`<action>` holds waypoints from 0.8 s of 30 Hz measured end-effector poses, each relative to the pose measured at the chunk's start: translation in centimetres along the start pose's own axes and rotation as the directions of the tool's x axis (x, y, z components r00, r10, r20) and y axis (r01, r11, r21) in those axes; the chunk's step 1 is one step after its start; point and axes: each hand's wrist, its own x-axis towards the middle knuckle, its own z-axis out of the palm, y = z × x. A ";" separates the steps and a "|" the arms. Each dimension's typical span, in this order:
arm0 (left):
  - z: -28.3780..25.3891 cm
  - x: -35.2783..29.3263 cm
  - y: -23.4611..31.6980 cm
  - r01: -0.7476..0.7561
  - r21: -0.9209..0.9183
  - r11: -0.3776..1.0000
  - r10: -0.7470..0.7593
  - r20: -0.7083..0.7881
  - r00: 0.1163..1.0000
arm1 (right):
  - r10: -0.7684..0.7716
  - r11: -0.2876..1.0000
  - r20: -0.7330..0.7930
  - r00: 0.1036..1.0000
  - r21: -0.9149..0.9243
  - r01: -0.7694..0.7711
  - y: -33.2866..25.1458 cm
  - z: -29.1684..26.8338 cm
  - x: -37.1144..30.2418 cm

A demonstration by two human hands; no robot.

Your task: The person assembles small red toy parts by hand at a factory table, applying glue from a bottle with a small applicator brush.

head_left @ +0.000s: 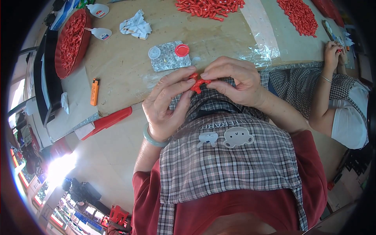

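Observation:
A small glossy red knotted piece [198, 83] is held between my two hands, just in front of the table's near edge. My left hand [168, 100], with a pale green bangle at its wrist, pinches the piece from the left with fingertips and thumb. From the other side my right hand [237, 81] grips its right end between thumb and forefinger. Just beyond my hands lies a speckled grey stone slab [166, 60]. On it sit a clear round cap [154, 52] at the left and a red round cap [181, 50] at the right.
A red tray [82, 51] full of red pieces stands at left, near two white squeeze bottles [101, 33]. An orange lighter [94, 92] and crumpled paper [135, 25] lie on the table. Red pieces are heaped [211, 7] at the back. A co-worker's hand [332, 55] is at right.

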 end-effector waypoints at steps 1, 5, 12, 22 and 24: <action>-0.1 0.0 0.0 -0.004 0.010 1.000 0.004 0.005 1.000 | 0.000 1.000 0.000 1.000 -0.001 0.000 0.0 0.1 -0.1; 0.0 0.1 0.0 -0.021 0.023 1.000 0.020 0.009 1.000 | 0.047 0.998 0.008 0.999 0.034 -0.047 -0.1 0.0 -0.3; 0.0 0.1 0.0 -0.005 0.025 1.000 0.004 0.013 1.000 | -0.039 0.998 0.012 0.999 -0.052 0.040 0.0 0.0 -0.1; 0.5 -0.3 -0.8 0.085 -0.082 0.993 -0.085 0.004 0.996 | -0.265 0.931 0.043 0.963 -0.250 0.267 -0.2 0.4 -0.1; 0.6 -0.3 -0.8 0.100 -0.106 0.989 -0.099 0.007 0.995 | -0.326 0.906 0.044 0.944 -0.271 0.326 -0.2 0.5 -0.1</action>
